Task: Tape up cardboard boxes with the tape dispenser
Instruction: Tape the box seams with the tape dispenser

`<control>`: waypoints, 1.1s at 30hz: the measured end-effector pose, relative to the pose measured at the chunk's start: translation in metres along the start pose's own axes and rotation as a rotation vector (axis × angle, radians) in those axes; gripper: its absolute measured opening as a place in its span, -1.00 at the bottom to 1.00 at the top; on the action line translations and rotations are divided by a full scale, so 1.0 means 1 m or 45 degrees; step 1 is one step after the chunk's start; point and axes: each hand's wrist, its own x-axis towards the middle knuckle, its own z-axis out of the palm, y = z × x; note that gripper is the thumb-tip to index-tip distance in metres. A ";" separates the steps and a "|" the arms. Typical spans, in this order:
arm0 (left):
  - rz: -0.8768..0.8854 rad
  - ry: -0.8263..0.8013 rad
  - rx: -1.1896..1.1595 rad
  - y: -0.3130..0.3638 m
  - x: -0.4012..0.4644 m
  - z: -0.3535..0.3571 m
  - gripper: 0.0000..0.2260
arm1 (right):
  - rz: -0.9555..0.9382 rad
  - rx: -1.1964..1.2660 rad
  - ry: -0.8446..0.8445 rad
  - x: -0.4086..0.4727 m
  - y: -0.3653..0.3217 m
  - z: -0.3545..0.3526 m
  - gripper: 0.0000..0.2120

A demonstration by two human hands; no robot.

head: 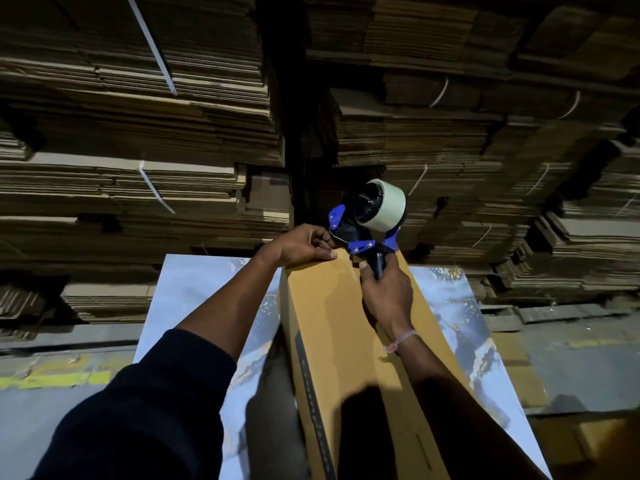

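A long brown cardboard box [325, 327] lies lengthwise on a marbled blue-white table [194, 289], running away from me. At its far end a blue and black tape dispenser [360, 233] with a pale tape roll [382, 206] sits against the box's far edge. My right hand [386, 292] grips the dispenser's black handle. My left hand [304, 245] rests on the box's far left corner, its fingers pinching at the tape end by the dispenser's blade. The tape strip itself is too small to make out.
Tall stacks of flattened cardboard [138, 150] bound with white straps fill the space behind the table, left and right [485, 150]. A dark gap [294, 133] runs between them. Grey floor with yellow marks [52, 379] lies to the left.
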 end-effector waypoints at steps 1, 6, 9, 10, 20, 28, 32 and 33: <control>0.000 -0.010 0.014 0.000 -0.001 -0.001 -0.74 | -0.014 -0.001 0.007 -0.001 0.000 -0.001 -0.68; 0.024 -0.030 0.132 0.005 -0.002 -0.003 -0.80 | -0.121 -0.044 0.037 -0.003 -0.001 -0.010 -0.67; 0.024 -0.021 0.181 0.006 -0.003 -0.003 -0.85 | -0.147 -0.090 0.051 -0.005 0.001 -0.010 -0.64; 0.027 -0.020 0.192 0.006 -0.005 -0.003 -0.84 | -0.149 -0.099 0.057 -0.007 0.001 -0.010 -0.65; 0.087 0.069 0.124 0.007 -0.018 0.002 -0.80 | -0.113 -0.117 0.101 -0.022 0.015 -0.007 -0.70; 0.010 0.083 0.128 0.007 -0.026 0.000 -0.51 | -0.104 -0.083 0.127 -0.024 0.020 -0.002 -0.74; 0.031 0.042 -0.023 0.016 -0.030 0.003 -0.06 | -0.125 -0.089 0.134 -0.024 0.020 0.000 -0.68; 0.028 0.036 -0.026 0.016 -0.028 0.003 -0.04 | -0.124 -0.092 0.133 -0.024 0.021 0.000 -0.66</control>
